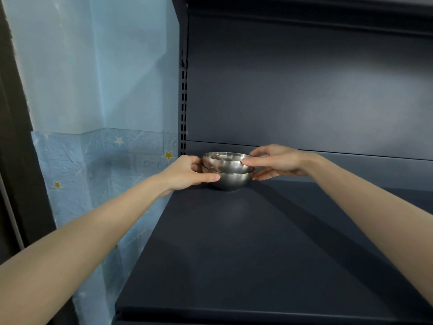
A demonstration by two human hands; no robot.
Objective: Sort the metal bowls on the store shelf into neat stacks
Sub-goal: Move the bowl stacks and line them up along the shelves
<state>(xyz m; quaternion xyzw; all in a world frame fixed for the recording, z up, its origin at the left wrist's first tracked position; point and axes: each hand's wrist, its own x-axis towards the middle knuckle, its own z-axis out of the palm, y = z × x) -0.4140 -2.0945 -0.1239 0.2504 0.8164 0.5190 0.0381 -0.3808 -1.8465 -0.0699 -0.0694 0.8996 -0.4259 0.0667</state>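
Observation:
Two shiny metal bowls sit nested at the back left of the dark shelf board (pixel 246 242). The upper bowl (pixel 225 163) rests inside the lower bowl (pixel 230 181). My left hand (pixel 189 172) grips the stack from the left, thumb along the lower bowl's side and fingers behind the rims. My right hand (pixel 276 161) holds the stack from the right, thumb pressed on the upper bowl's wall and fingers under the lower rim.
The shelf's dark back panel (pixel 304 90) rises right behind the bowls. A slotted upright post (pixel 184 102) stands at the back left corner. Left of the shelf is a light blue wall with star-patterned paper (pixel 105 160). Another shelf board (pixel 304 10) hangs overhead.

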